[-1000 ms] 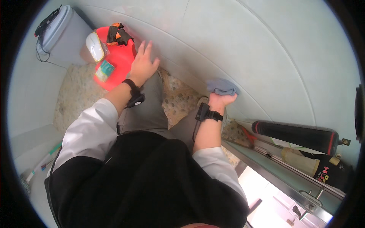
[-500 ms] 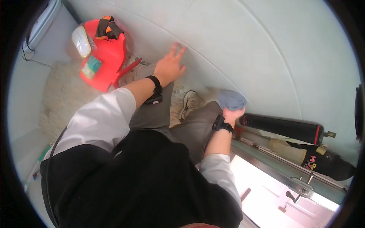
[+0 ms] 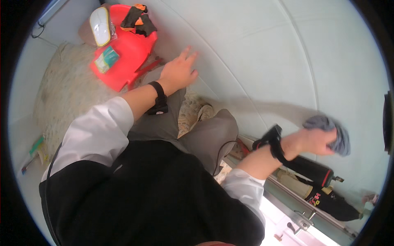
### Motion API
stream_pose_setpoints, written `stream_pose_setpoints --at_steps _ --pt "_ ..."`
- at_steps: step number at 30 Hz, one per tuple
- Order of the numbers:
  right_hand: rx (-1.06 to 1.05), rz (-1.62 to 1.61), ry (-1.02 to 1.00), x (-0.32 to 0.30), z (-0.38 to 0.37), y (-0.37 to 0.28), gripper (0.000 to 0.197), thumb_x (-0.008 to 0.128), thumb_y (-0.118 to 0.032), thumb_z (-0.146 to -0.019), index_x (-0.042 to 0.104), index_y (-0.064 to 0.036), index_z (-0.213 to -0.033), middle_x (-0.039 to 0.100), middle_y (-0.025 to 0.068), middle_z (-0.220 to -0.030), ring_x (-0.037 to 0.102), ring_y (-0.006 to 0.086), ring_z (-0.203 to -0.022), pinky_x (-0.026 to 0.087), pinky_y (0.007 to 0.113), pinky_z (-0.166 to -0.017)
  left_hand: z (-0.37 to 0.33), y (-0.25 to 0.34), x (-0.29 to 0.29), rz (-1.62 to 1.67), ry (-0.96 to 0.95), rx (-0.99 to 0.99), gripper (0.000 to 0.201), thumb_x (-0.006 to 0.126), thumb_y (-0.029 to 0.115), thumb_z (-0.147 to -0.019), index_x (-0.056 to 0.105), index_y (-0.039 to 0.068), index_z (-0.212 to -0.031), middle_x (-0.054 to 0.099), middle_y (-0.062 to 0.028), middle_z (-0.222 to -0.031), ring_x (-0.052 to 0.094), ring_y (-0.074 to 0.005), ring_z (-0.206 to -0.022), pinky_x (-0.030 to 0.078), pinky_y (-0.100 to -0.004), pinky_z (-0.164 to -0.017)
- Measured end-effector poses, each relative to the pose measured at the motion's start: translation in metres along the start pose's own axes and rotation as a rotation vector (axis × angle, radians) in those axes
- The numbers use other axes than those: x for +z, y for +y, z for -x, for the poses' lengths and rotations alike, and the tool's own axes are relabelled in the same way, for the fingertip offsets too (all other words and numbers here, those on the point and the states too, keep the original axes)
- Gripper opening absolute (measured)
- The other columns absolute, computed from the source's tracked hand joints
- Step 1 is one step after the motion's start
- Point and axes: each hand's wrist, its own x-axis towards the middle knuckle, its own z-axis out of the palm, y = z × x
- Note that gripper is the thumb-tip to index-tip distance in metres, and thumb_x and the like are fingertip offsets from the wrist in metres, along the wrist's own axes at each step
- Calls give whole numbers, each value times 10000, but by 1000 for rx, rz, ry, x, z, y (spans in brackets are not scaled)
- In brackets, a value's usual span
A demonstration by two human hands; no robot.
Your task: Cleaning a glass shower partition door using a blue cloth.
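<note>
A grey-blue cloth [image 3: 341, 137] is bunched in my right hand [image 3: 318, 141], its fingers wrapped round it. That arm reaches out to the right, with the cloth up near the pale wall [image 3: 262, 53]; whether it touches is hard to tell. My left hand [image 3: 179, 71] is stretched toward the same wall, its fingers spread and holding nothing. I cannot tell if those fingertips rest on the wall. Both wrists wear black straps with small devices.
To the left stands a red plastic chair [image 3: 127, 49] bearing a white slipper-like item [image 3: 99, 26], a teal packet [image 3: 107, 59] and dark-orange gloves [image 3: 137, 20]. A black cylinder [image 3: 308, 170] and a dark bag [image 3: 332, 203] are at right, beside a door handle [image 3: 301, 221].
My right hand has swept far to the right along the wall side with the cloth. My left hand stays nearly in place, and the view has shifted a little.
</note>
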Motion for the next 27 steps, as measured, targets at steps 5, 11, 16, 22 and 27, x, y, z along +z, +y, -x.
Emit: stream_pose_setpoints --at_steps 5,11,16,22,27 --pt "-829 508 -400 68 137 20 400 834 -194 -757 622 2 -1034 652 151 -999 635 320 -884 530 423 -834 10 -34 -34 -19 111 -159 603 654 276 -886 494 84 -1435 419 -180 -1527 680 -364 -1034 569 -468 -864" --pt "-1074 516 -1521 23 339 100 590 720 -129 -790 552 -43 -1349 510 145 -1420 562 316 -1237 497 380 -1002 23 -56 -50 -46 242 -184 576 638 302 -881 522 67 -1394 452 -193 -1498 653 -382 -1107 562 -482 -899" --pt "-654 327 -1950 -45 354 139 647 607 -46 -870 412 -75 -1487 428 125 -1511 497 334 -1335 534 425 -990 22 -53 -45 -51 227 -217 575 644 273 -883 512 56 -1399 492 -196 -1451 639 -391 -1122 563 -474 -896" --pt "-417 741 -1842 -95 270 116 676 647 -36 -814 464 -154 -1455 479 56 -1476 536 325 -1265 562 448 -903 16 -38 -37 33 210 -194 624 654 279 -875 477 68 -1435 442 -213 -1492 651 -378 -1110 570 -474 -877" --pt "-693 848 -1350 -157 161 122 559 681 -14 -724 617 -85 -1275 613 162 -1280 583 388 -1125 525 474 -909 9 -24 -13 76 100 -48 634 650 276 -877 458 77 -1447 412 -191 -1518 658 -360 -1095 572 -481 -860"
